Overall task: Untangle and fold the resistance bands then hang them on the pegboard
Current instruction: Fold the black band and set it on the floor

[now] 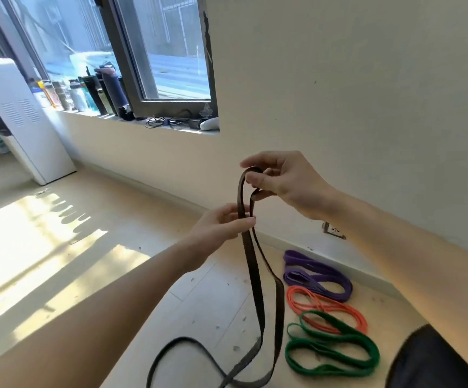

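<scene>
Pinches black resistance band (255, 292) at top fold with right hand (283, 183); grips both strands just below with left hand (221, 228); long axis vertical, trailing to near floor (193, 298).

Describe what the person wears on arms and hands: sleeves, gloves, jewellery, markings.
The left grip and right grip are bare hands: no gloves, rings or markings. The left forearm and right forearm are uncovered to the frame edge, no sleeve, watch or bracelet showing.

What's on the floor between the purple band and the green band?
A thin orange rubber band lies coiled there, its near end overlapping the green band, in the head view.
</scene>
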A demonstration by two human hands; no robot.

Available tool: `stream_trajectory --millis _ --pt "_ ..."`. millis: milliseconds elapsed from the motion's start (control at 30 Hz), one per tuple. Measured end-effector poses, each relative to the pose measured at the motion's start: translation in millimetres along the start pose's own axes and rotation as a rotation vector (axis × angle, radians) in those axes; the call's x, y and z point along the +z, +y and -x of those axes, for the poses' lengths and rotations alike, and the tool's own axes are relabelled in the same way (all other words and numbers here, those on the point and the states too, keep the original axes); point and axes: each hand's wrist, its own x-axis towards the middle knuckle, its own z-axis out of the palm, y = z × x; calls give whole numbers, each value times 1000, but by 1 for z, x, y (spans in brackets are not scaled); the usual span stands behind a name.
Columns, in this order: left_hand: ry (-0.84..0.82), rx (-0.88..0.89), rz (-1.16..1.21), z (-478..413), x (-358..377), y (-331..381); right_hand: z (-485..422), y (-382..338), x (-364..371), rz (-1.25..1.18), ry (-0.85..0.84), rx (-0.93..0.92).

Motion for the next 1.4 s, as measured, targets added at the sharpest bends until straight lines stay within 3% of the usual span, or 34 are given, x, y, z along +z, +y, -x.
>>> stream_trajectory --millis 300,500,700,800,967,1167,1400 --pt "-53 17 53 -11 23 4 -1 -3 -31 -315 192 -8" --pt "87 56 -92 -13 14 -2 -1 5 -53 -349 289 8" --pt "240 88 -80 -10 -16 1 2 25 -66 -290 302 63" --pt "338 132 56 -9 -24 9 6 37 -73 -202 233 156" --pt "326 189 67 -5 -25 21 14 46 -70 329 -159 332" --pt "209 260 -126 -2 -13 26 9 15 -7 359 -320 125" --pt "104 200 -354 2 -25 13 13 10 7 453 -349 112"
